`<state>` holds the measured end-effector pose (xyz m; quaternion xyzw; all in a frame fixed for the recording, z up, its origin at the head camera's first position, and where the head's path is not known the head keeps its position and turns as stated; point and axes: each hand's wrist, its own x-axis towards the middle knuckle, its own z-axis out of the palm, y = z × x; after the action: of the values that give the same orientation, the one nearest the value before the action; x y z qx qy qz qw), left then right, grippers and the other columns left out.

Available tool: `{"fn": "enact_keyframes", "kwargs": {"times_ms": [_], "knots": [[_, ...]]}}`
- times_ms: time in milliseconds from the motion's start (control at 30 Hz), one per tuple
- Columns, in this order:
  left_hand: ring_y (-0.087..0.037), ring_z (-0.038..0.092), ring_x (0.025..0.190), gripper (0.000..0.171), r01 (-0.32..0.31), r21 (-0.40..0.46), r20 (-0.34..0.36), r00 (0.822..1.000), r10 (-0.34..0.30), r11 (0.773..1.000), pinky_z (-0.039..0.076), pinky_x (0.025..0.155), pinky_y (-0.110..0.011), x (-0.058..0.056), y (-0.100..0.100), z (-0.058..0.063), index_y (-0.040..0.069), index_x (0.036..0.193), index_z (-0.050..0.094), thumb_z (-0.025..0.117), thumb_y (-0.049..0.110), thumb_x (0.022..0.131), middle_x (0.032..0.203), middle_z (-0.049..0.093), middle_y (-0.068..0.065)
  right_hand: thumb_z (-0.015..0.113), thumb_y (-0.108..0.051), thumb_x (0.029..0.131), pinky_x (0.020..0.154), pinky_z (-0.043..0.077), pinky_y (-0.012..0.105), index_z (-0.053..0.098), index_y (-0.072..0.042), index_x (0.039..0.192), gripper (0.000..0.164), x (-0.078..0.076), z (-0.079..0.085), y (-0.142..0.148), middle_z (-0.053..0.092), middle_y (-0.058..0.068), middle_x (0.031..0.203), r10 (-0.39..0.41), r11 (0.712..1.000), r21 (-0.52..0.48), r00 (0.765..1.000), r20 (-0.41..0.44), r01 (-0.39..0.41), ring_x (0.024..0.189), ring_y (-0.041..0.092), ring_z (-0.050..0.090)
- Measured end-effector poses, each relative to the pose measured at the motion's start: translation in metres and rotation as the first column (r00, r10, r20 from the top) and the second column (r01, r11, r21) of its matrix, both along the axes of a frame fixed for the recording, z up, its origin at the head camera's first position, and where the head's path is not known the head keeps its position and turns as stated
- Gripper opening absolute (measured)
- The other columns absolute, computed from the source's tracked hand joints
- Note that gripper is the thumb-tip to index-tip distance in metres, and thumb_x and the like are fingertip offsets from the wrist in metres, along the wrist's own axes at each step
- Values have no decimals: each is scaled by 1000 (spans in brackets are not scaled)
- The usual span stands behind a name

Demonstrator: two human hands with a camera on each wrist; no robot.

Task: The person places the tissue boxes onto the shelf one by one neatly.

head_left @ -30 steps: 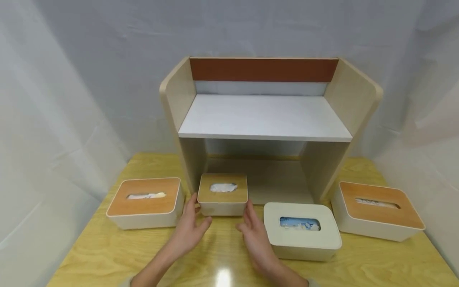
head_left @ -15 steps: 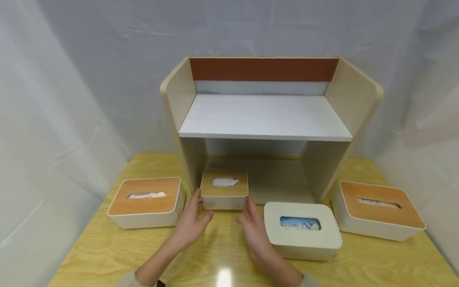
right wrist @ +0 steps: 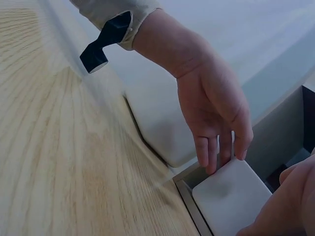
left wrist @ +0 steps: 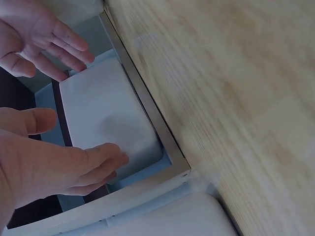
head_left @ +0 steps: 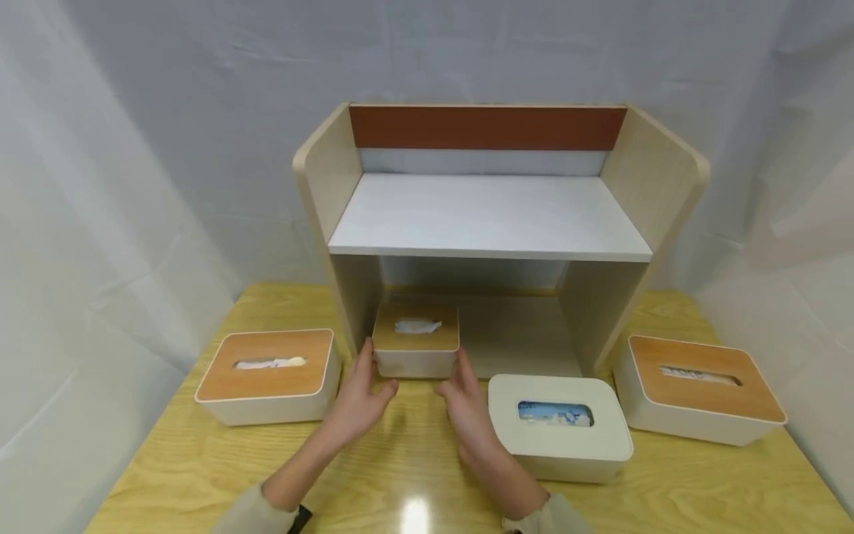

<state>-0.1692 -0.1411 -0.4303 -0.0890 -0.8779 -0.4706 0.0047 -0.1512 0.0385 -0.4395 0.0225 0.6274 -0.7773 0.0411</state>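
A small tissue box with a wooden lid and white sides sits at the left of the shelf unit's lower compartment, near the left panel. My left hand lies along its left side, fingers straight and thumb held apart. On the opposite side, my right hand has its extended fingertips at the right front corner. The left wrist view shows the box's white front face between both hands, just inside the compartment's front edge. White tissue shows in the lid's slot.
A wood-lidded tissue box stands left of the shelf unit, another wood-lidded box to its right. An all-white tissue box is close beside my right hand. The unit stands on a wooden table against a pale curtain.
The small tissue box has slid back from the compartment's front edge, deeper under the white shelf. Both hands have moved forward with it. The other boxes have stayed in place.
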Motion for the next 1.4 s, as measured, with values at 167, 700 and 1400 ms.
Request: {"fn": "enact_keyframes", "kwargs": {"times_ms": [167, 700, 1400], "knots": [[-51, 38, 134, 83, -1, 3, 15, 1000, 1, 1000, 37, 109, -57, -6, -1, 1, -16, 152, 5, 59, 8, 94, 151, 25, -39, 51, -1, 85, 119, 17, 56, 9, -8, 160, 86, -6, -2, -5, 6, 15, 166, -32, 999, -29, 999, 18, 33, 150, 39, 7], [-50, 25, 142, 85, -2, 58, 57, 998, -2, 998, 27, 115, -55, -31, 2, -5, -12, 153, -3, 56, 7, 94, 157, 7, -38, 52, -1, 86, 120, 9, 56, 7, -9, 160, 87, -28, 0, -14, 0, 15, 166, -81, 995, -61, 996, 48, 84, 150, 39, 2], [-49, 21, 143, 87, -6, 109, 82, 997, -3, 994, 26, 116, -53, -38, 2, -4, -12, 153, -7, 55, 4, 93, 158, 1, -37, 52, 2, 83, 121, 3, 54, 8, -2, 159, 87, -33, 5, -19, 3, 17, 166, -116, 989, -85, 993, 22, 117, 152, 34, -1]]}}
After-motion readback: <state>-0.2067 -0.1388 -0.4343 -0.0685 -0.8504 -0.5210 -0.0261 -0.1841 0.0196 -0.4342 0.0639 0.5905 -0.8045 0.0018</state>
